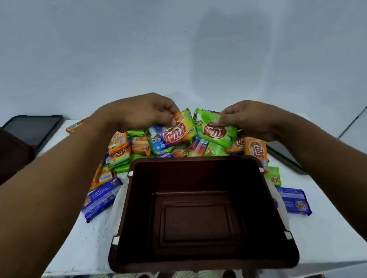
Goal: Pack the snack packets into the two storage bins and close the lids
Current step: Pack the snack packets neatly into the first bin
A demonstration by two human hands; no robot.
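Near bin: brown, open, lidless; set at the near centre of the desk; no packets are seen inside.
Blue packets: one lies flat just left of the bin, one just right of it.
Snack packets, heap: orange, green and rainbow wrappers piled just beyond the bin's far rim.
Left hand: grip clamped on a rainbow packet, pinched by its far edge and raised above the heap.
Right hand: grip clamped on a green packet, likewise lifted, just right of the rainbow one.
Second bin: brown, far left, only partly in view; contents cannot be told.
Lids: one dark lid lies far left beside the second bin; a dark flat piece at the right, largely hidden by the forearm, is judged to be the other.
Step in hand: first picks, judged; packing barely begun.
Next move: both packets are to be drawn nearward over the far rim and laid flat on the bin floor.
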